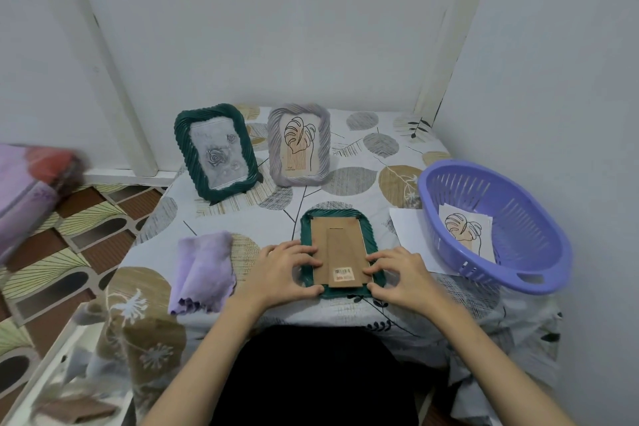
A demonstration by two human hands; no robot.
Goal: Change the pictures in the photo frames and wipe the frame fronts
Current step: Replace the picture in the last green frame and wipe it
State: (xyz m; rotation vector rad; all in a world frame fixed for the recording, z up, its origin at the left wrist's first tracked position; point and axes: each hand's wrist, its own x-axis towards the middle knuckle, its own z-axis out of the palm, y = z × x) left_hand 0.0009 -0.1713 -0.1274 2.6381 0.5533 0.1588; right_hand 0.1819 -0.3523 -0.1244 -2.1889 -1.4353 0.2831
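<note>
Mid-task: third frame face-down, back panel being worked.

Face-down green frame [340, 254] lies near the table's front edge; left hand [281, 271] and right hand [397, 273] curl fingertips on its lower corners, likely at the backing board [338, 251] tabs, though clip state is unclear. Green rose frame [217, 152] and grey leaf frame [299, 144] stand behind. Spare prints wait in the purple basket [525, 252]. Purple cloth [204, 270] lies idle beside the frame, so wiping looks pending.
</note>
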